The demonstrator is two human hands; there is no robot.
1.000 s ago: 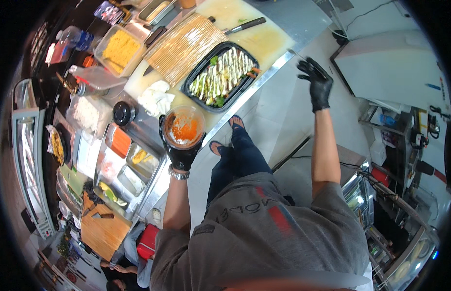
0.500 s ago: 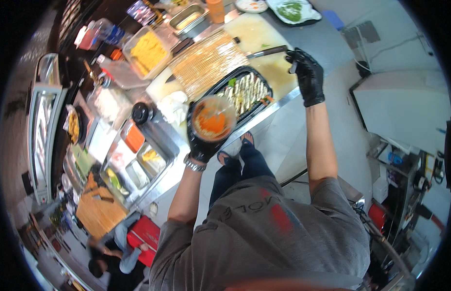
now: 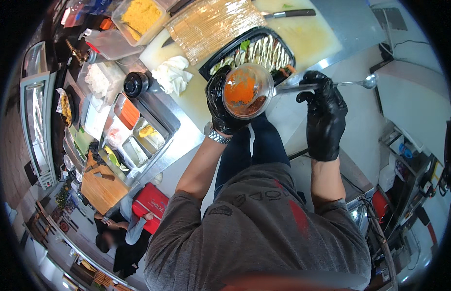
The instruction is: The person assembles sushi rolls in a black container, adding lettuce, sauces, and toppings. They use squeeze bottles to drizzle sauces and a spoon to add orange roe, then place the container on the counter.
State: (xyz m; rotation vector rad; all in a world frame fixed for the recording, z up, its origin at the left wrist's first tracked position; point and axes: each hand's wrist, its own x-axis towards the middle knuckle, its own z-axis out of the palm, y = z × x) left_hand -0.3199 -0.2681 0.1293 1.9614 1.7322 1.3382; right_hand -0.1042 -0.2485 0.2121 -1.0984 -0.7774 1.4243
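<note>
Centre frame: black-gloved left hand (image 3: 223, 104) cups a clear round tub of orange sauce (image 3: 247, 92); right hand (image 3: 325, 114) pinches a long steel spoon (image 3: 327, 86) above the black sushi tray (image 3: 250, 53). Saucing step, I reckon; next, dip steadily.

Black disposable gloves, glossy and wrinkled, on left hand (image 3: 224, 109) and right hand (image 3: 325, 119), each cuff ending at the wrist. Metal-link wristwatch (image 3: 217, 136), silver, just below left glove cuff. Forearms bare from wrist to sleeve. Grey heathered short-sleeved T-shirt (image 3: 254, 233), darker grey lettering across chest and on left sleeve, red mark near middle of chest. Dark blue trousers (image 3: 252, 150), slim cut, visible below shirt hem. Footwear not visible.
</note>
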